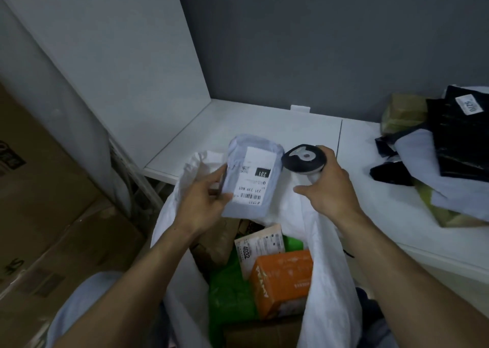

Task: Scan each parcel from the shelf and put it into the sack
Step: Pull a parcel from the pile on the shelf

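Note:
My left hand [205, 198] grips a small pale-blue parcel [252, 178] by its left edge, label and barcode facing up, above the sack's mouth. Just right of it, my right hand [328, 186] holds a black-and-white barcode scanner [304, 158], its head close to the parcel's upper right corner. The white sack [328, 268] stands open below both hands. Inside lie an orange box [280, 281], a green bag [230, 292], a labelled parcel marked 4032 [258, 247] and brown packages.
A white shelf [264, 125] runs behind the sack. On its right end lies a pile of parcels [444, 159]: black bags, a pale-blue one, a brown box. Large cardboard boxes [45, 215] stand to the left on the floor.

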